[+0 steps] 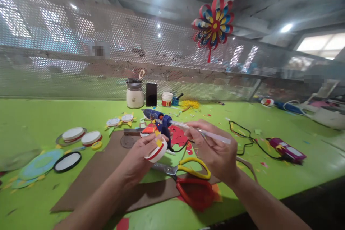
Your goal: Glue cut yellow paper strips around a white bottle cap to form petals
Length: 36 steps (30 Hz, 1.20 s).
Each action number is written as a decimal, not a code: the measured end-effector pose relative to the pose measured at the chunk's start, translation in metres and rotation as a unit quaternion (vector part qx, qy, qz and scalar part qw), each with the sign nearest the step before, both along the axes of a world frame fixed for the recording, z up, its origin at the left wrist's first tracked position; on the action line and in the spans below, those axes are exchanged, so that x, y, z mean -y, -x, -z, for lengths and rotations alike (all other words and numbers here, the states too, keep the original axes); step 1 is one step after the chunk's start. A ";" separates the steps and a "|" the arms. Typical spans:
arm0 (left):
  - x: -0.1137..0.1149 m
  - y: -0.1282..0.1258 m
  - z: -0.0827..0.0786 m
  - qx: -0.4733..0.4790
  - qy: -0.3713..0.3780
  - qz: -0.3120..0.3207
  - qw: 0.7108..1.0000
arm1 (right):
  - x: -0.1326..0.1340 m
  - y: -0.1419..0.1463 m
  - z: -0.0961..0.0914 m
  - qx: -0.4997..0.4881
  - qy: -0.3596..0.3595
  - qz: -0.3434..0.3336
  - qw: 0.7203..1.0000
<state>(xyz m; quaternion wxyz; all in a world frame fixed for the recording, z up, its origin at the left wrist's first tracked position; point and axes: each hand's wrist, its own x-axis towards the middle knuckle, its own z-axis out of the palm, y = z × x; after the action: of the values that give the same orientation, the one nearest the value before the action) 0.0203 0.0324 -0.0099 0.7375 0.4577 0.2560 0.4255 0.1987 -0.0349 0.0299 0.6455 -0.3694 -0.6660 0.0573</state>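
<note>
My left hand (136, 156) is closed on a white round lid with a red stripe (159, 151); a yellow paper piece (158, 139) stands at its rim. Between the fingers of my right hand (219, 151) is a clear glue stick (217, 137), whose far end runs into the back of a blue glue gun (163, 125). The gun lies beyond my hands with its nozzle toward the left. Scissors with one yellow and one red handle (174, 170) lie below, between my forearms. Red paper (178, 134) lies behind the gun.
Brown cardboard (88, 176) covers part of the green table (283, 122). White lids (91, 137) and a black-rimmed disc (67, 161) lie left. A jug (135, 97), phone (151, 94) and paint pot (167, 99) stand behind. A purple power strip (288, 150) with black cable lies right.
</note>
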 end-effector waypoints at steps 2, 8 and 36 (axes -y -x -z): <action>0.000 0.001 0.000 -0.006 -0.006 -0.007 1.000 | 0.000 0.000 0.001 0.006 -0.019 0.013 1.000; 0.003 0.000 -0.002 -0.034 -0.015 -0.021 0.999 | 0.001 -0.002 0.006 -0.001 -0.044 0.013 0.999; 0.004 0.000 0.004 -0.105 -0.062 0.007 0.993 | 0.002 -0.007 0.019 0.099 -0.148 0.127 0.976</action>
<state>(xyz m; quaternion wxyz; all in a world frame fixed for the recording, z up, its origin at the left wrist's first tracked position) 0.0203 0.0289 -0.0138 0.6800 0.5461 0.3017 0.3851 0.2052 -0.0372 0.0105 0.6255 -0.3554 -0.6756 -0.1612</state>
